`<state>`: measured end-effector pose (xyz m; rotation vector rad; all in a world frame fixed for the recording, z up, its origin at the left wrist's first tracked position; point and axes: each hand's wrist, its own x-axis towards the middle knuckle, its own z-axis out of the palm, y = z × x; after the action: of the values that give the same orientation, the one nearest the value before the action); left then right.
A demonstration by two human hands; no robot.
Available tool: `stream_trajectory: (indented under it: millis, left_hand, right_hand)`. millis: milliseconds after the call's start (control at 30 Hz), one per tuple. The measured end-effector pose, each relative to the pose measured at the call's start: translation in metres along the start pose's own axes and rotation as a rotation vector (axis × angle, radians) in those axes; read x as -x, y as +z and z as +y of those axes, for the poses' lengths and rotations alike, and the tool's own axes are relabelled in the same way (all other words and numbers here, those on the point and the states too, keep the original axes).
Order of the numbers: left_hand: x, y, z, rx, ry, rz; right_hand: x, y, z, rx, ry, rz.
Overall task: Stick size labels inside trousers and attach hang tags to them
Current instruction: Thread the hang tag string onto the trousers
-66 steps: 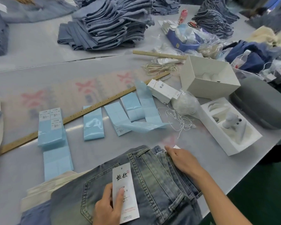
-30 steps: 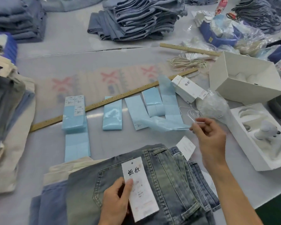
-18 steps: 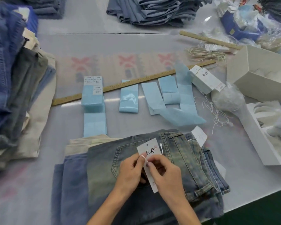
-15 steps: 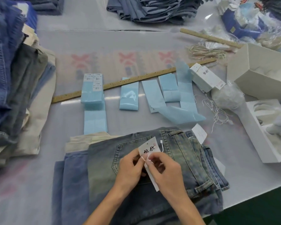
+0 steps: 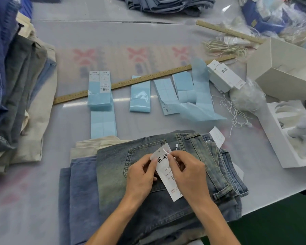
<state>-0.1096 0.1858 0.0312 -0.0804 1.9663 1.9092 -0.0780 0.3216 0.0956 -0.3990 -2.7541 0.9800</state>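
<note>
Head view shows a white hang tag (image 5: 167, 171) pinched at its top between the left hand (image 5: 142, 175) and right hand (image 5: 190, 171), whose fingers also grip a thin white string (image 5: 176, 147), over folded jeans (image 5: 166, 183) at the table (image 5: 34, 209) near edge, blue label sheets (image 5: 102, 96) beyond.

A stack of folded jeans (image 5: 148, 200) lies at the near edge of the table (image 5: 34, 200). On top of it both hands, the left hand (image 5: 141, 172) and the right hand (image 5: 189, 172), pinch a hang tag (image 5: 168, 177) between them. Behind the jeans, sheets of labels (image 5: 100, 92) sit in a row, with a long ruler (image 5: 143, 78) slanting behind them. A pile of trousers (image 5: 12, 82) is at the left. To the right lie loose strings (image 5: 237, 115), then two open boxes (image 5: 286, 71), one behind the other.
</note>
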Motion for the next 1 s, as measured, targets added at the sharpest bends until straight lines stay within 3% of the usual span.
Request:
stream_trajectory:
  millis: [167,667,1000]
  left_hand:
    - [-0.001,-0.003,0.0,0.082,-0.06,0.021]
    - [0.0,-0.005,-0.004,0.062,-0.009,0.002]
    - [0.002,-0.007,-0.005,0.015,0.038,-0.031]
  right_hand:
    - [-0.006,0.004,-0.006,0.065,-0.021,-0.033]
    - [-0.007,0.007,0.002,0.091,0.048,-0.172]
    - [-0.006,0.01,0.004,0.091,0.07,-0.175]
